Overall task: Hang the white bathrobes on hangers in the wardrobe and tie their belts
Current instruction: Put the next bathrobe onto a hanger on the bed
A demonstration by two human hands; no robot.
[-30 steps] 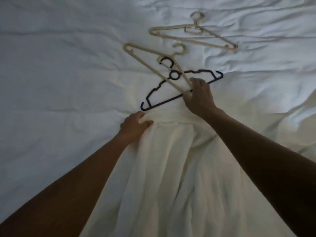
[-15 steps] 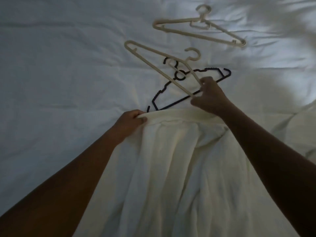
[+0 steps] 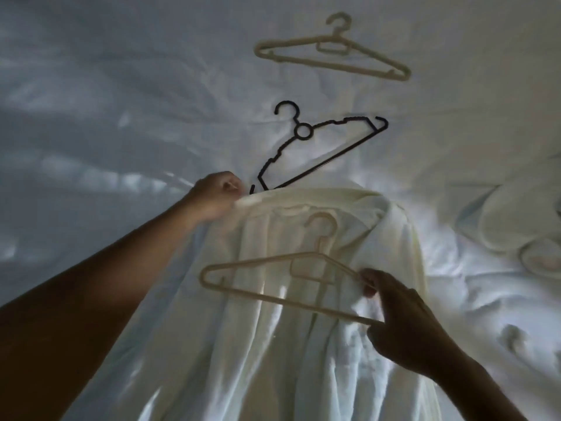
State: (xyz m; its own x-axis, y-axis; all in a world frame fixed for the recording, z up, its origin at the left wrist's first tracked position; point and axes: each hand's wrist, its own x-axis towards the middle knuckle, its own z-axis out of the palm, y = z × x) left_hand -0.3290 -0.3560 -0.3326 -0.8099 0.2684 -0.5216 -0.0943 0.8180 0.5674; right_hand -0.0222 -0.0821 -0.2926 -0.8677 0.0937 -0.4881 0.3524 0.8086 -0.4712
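Cream hanger [image 3: 273, 300] lifted above rumpled white bathrobe [image 3: 273, 360], right hand [image 3: 406, 323] gripping

Rumpled bed [image 3: 91, 117], bathrobe [image 3: 258, 360], black hanger [image 3: 349, 119], far cream hanger [image 3: 337, 38]

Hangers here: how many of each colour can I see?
Cream: 2, the far hanger on the bed sheet and the held hanger in the right hand
Black: 1, the black hanger
Total: 3 plainly visible

A white bed sheet [image 3: 106, 86] covers the whole surface. It lies rumpled, with deeper creases toward the right.
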